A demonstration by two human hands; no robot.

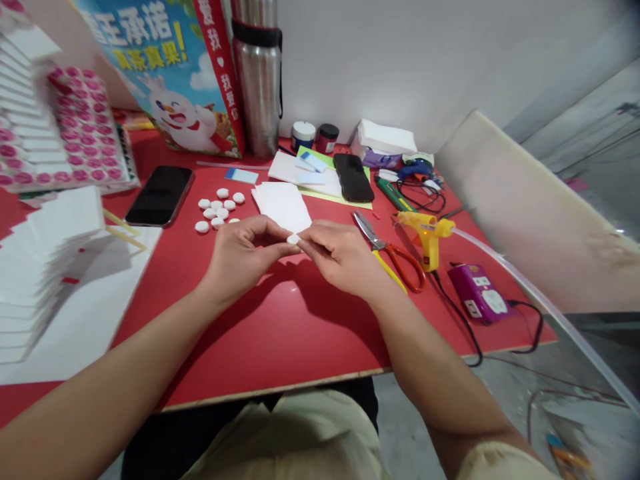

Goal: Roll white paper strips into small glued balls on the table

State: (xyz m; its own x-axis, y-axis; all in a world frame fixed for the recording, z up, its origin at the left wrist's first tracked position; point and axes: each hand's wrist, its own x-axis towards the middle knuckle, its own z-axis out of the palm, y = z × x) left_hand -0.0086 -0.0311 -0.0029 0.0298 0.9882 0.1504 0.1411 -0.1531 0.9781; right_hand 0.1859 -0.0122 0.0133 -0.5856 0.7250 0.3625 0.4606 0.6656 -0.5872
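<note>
Between my two hands, above the red tabletop, is a small white rounded piece point(293, 239). My left hand point(245, 252) pinches it from the left with thumb and forefinger. From the other side my right hand point(340, 257) grips it between its fingertips, the remaining fingers curled in. A cluster of several similar white pieces point(219, 212) lies just beyond my left hand. Behind my fingertips rests a stack of white cards point(283, 205). What the piece is made of cannot be made out.
Right of my hands lie scissors point(385, 247), a yellow glue gun point(425, 233) with a long clear stick, and a purple power strip point(481, 293). Phones point(160, 195), a steel flask point(258, 87) and a printed bag point(175, 80) stand or lie farther back. Folded white card point(45, 267) fills the left.
</note>
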